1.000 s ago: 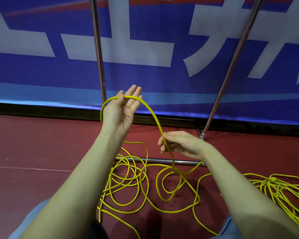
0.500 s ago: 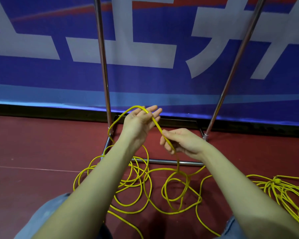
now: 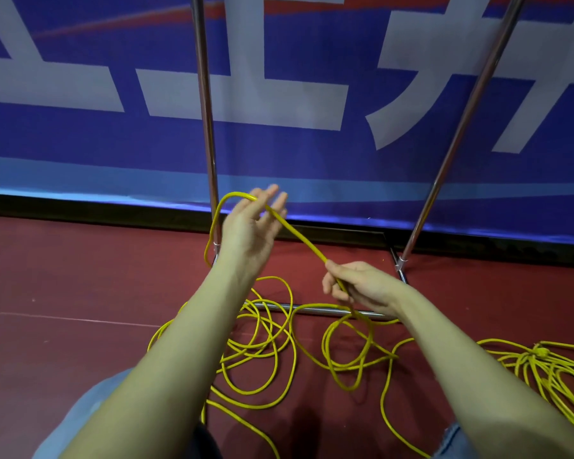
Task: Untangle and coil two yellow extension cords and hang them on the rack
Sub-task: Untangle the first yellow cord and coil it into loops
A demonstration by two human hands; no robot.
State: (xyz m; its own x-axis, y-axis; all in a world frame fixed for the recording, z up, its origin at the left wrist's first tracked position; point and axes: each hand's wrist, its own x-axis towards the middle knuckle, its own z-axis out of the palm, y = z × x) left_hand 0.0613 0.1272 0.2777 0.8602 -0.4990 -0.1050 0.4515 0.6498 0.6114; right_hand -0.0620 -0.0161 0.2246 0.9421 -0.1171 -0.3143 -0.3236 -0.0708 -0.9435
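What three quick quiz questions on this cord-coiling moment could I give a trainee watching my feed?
1. True or false: the right hand grips the yellow cord that runs up to the left hand.
2. Where does the second, bundled cord lie?
A. hung on the rack
B. on the red floor at the right
C. across the person's lap
3. Fill in: the cord loops over the left hand's ___ fingers.

Key
1. True. The fingers curl round it.
2. B. It lies apart from the loose loops, to the right of the rack base.
3. Outstretched. The fingers look blurred, so whether the thumb pinches the cord is unclear.
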